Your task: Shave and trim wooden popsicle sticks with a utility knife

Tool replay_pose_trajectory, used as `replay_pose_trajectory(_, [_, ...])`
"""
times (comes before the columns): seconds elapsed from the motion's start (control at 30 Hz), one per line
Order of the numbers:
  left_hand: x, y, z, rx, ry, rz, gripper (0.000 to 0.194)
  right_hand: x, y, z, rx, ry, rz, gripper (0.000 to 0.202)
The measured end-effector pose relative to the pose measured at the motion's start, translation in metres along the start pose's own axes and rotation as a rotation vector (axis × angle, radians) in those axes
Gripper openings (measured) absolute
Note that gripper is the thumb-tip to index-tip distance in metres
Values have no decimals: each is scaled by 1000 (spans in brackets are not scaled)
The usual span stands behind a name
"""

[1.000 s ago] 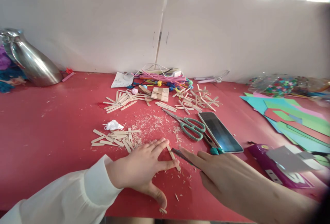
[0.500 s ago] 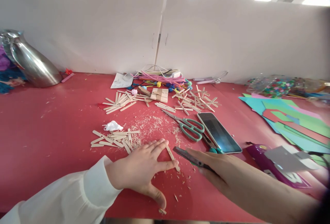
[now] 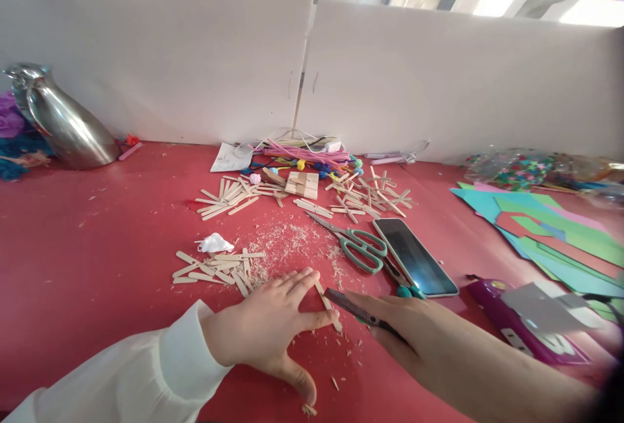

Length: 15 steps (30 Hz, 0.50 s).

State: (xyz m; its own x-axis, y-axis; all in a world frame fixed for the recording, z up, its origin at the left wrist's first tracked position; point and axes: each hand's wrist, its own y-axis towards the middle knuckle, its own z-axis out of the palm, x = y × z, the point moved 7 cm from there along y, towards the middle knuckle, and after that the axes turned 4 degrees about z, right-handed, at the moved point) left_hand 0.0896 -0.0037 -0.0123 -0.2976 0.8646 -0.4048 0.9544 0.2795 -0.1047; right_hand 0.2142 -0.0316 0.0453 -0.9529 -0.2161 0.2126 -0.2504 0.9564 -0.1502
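Note:
My left hand (image 3: pixel 275 325) lies spread on the red table, its fingertips pressing a single wooden stick (image 3: pixel 327 305) flat at both ends. In my right hand (image 3: pixel 400 319) is a dark-bladed cutting tool (image 3: pixel 348 308), its tip beside that stick. Fingers wrap its handle, which is mostly hidden. Wood shavings (image 3: pixel 277 241) are scattered beyond the hands, with small chips near my left thumb. Left of them is a pile of wooden sticks (image 3: pixel 214 267). Green-handled scissors (image 3: pixel 363 251) lie beyond my right hand, near a second teal-handled pair (image 3: pixel 409 291).
A phone (image 3: pixel 416 257) lies right of the scissors. Farther right are a purple object (image 3: pixel 511 319) and coloured paper (image 3: pixel 560 228). More sticks (image 3: pixel 227 197) and pink pipe cleaners (image 3: pixel 307 152) lie at the back. A metal jug (image 3: pixel 73 121) stands far left.
The view has tilted slightly, so the table things sit a little lower. The blade tip has shifted slightly left, closer to the stick. My left hand keeps its place on the stick.

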Motion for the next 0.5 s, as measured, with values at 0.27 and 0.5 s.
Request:
replay_pose_trajectory(0.27, [-1,-2,-3,-23,14,13,93,3,3,5,69,23,2,48])
replay_pose_trajectory(0.5, [-1,-1,-2,-26,-6,11,92,3,2,3,55,41,-14,47])
